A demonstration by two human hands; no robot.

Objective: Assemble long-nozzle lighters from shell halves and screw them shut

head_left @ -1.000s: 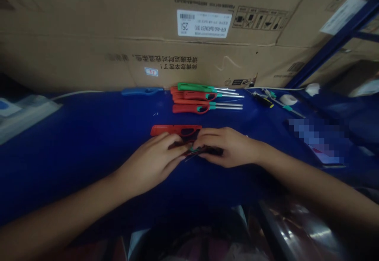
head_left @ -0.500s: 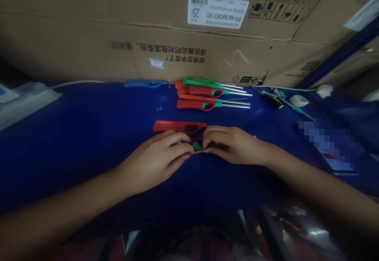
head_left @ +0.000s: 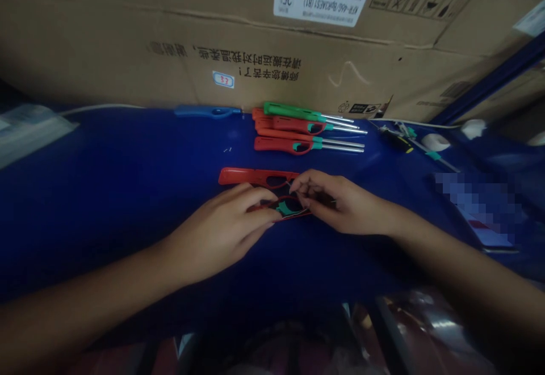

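My left hand (head_left: 225,227) and my right hand (head_left: 336,202) meet at the middle of the blue table (head_left: 106,193). Both pinch a red lighter shell with a teal trigger (head_left: 284,209) that lies flat between them. My left fingers press on its left part. My right fingertips grip its right end together with a thin wire-like piece. A second red shell half (head_left: 251,176) lies just behind, untouched.
Several finished red and green long-nosed lighters (head_left: 306,134) lie in a row at the back. A blue lighter shell (head_left: 206,112) lies left of them. Screwdrivers (head_left: 398,139) and a white roll (head_left: 434,142) lie right. Cardboard boxes (head_left: 255,40) wall the far edge.
My right hand has lifted its fingers off the lighter shell into a pinch at its right end, uncovering the teal trigger. The view has tilted down slightly.
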